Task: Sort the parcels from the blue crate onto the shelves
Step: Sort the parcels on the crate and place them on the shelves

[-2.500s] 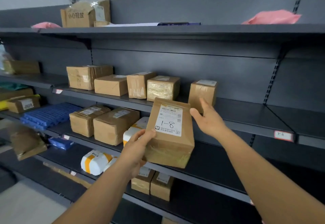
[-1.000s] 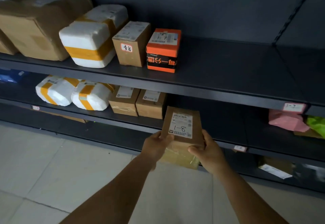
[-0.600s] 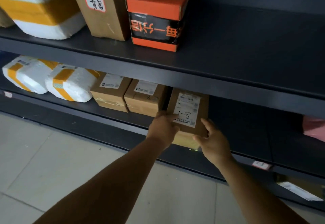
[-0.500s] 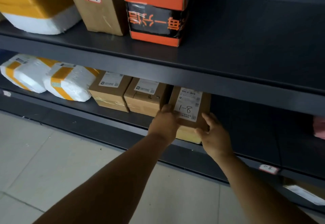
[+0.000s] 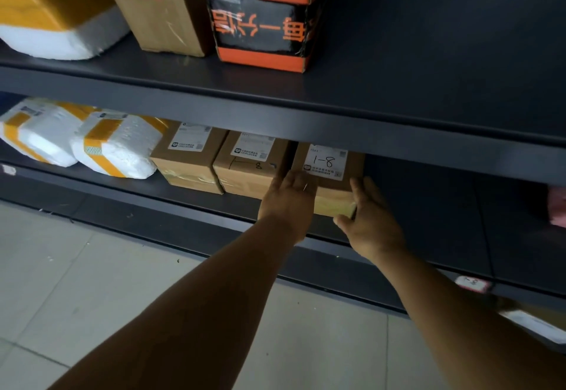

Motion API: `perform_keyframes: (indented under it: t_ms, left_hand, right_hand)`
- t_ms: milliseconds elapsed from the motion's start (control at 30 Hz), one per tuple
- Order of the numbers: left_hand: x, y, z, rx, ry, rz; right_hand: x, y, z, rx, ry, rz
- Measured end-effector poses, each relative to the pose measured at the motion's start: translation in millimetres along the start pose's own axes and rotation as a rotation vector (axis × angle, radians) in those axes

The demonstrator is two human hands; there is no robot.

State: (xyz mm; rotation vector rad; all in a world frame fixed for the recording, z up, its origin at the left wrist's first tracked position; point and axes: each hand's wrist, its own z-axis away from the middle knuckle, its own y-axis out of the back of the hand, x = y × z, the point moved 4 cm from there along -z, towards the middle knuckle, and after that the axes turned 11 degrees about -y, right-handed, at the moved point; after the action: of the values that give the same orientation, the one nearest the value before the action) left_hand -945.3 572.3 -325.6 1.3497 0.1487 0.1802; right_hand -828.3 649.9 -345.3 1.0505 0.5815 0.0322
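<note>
Cardboard parcel marked "1-8" (image 5: 329,175) sits on the lower shelf (image 5: 196,202), just right of centre in the frame, its near end sticking out past the neighbouring box with an "8" scrawled on it (image 5: 251,163), which it looks to be touching on its left side. The left hand (image 5: 288,202) lies over the parcel's near-left corner with fingers fairly straight, pressing rather than gripping. The right hand (image 5: 370,221) cups the near-right corner, thumb against the taped front face (image 5: 333,206), fingers loosely spread along the side; neither hand is closed round it.

To finish this well, I'd say push evenly with both palms so the parcel slides straight back and lines up flush with the row of two brown boxes and the two white foam parcels with yellow tape (image 5: 116,147) further left. Keep the knuckles low, since the upper shelf's front edge (image 5: 337,126) overhangs closely. Leave the handwritten label facing up and readable. Above, the orange-and-black box (image 5: 260,13) stands well clear.
</note>
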Motion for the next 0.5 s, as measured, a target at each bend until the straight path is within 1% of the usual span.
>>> perform_keyframes:
  t_ms: [100, 167, 267, 500]
  left_hand:
    - [9.5, 7.3, 25.2, -0.025, -0.019, 0.024]
    - [17.6, 16.4, 45.5, -0.031, -0.041, 0.011]
    - [30.9, 33.2, 82.5, -0.025, -0.062, 0.029]
    - [77.9, 78.2, 195.5, 0.0, -0.164, 0.103]
  right_hand:
    - [-2.4, 5.1, 35.2, 0.011, 0.044, 0.126]
    - [-3.5, 9.9, 61.1, 0.015, 0.057, 0.166]
    - [-4.6, 18.2, 106.2, 0.002, 0.039, 0.188]
    - [0.9, 38.4, 240.9, 0.056, -0.069, 0.161]
